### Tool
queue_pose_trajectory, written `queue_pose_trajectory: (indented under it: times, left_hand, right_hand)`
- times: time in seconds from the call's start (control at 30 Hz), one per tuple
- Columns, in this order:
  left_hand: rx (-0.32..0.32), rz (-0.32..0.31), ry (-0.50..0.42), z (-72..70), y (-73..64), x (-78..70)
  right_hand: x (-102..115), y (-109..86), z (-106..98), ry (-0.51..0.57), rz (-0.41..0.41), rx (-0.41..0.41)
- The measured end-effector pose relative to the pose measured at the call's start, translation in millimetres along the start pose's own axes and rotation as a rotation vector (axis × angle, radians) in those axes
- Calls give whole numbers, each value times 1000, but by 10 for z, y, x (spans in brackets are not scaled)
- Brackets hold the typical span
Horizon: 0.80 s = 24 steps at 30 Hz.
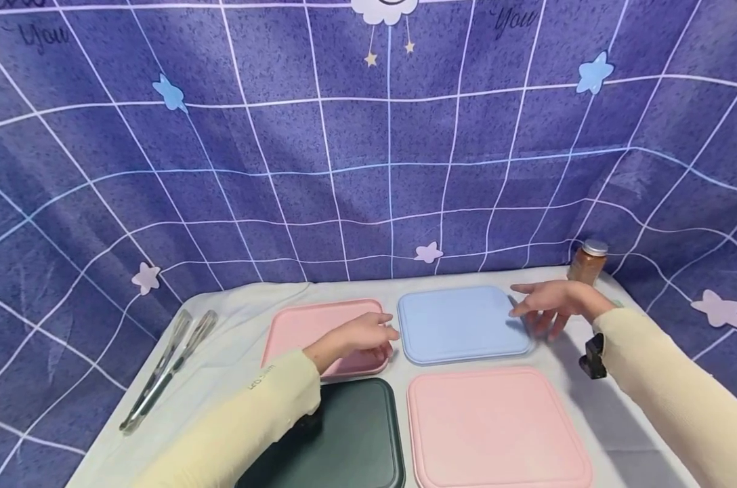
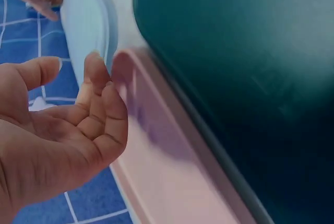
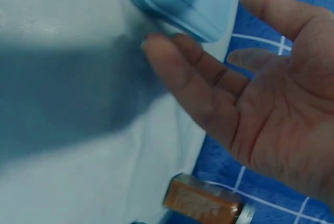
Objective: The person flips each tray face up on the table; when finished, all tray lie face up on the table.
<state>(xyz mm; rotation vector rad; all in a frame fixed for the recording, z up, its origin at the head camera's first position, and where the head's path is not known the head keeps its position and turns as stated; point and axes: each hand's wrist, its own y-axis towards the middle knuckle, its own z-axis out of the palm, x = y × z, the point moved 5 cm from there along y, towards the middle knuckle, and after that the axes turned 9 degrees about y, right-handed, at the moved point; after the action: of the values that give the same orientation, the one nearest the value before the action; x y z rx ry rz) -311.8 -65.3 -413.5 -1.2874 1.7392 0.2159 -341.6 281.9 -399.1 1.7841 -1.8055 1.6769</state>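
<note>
A light blue rounded rectangular tray (image 1: 462, 324) lies at the back of the table between my two hands. At its right edge is my right hand (image 1: 550, 303), fingers spread and slightly bent, holding nothing; whether it touches the rim I cannot tell. My left hand (image 1: 364, 335) hovers over the right end of a smaller pink tray (image 1: 295, 332), near the blue tray's left edge. In the left wrist view, the fingers (image 2: 115, 114) of that hand curl loosely with nothing in them. The right wrist view shows the blue tray's corner (image 3: 206, 20) beside my right fingertips.
In front lie a dark green tray (image 1: 356, 434) and a larger pink tray (image 1: 496, 427). Metal tongs (image 1: 167, 369) rest at the table's left edge. A brown jar with a silver lid (image 1: 588, 263) stands at the back right corner. A blue patterned cloth (image 1: 356, 135) hangs behind the table.
</note>
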Motion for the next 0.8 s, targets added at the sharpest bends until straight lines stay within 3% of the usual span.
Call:
queue_pose_trajectory:
  times: [0.17,0.43,0.67,0.8]
  left_hand:
    - [31,-39,63,132,63,-29]
    - [50,-100,226,190,95,-88]
    - [104,-112,174,221,83,-47]
    - [101,-97,105,211,79,-16]
  right_hand:
    - [-101,98,16,84,25,44]
    - [-100,170,15,69,58,63]
    - [-116,167,58,61,97,67]
    - [-95,185,52,57,86,46]
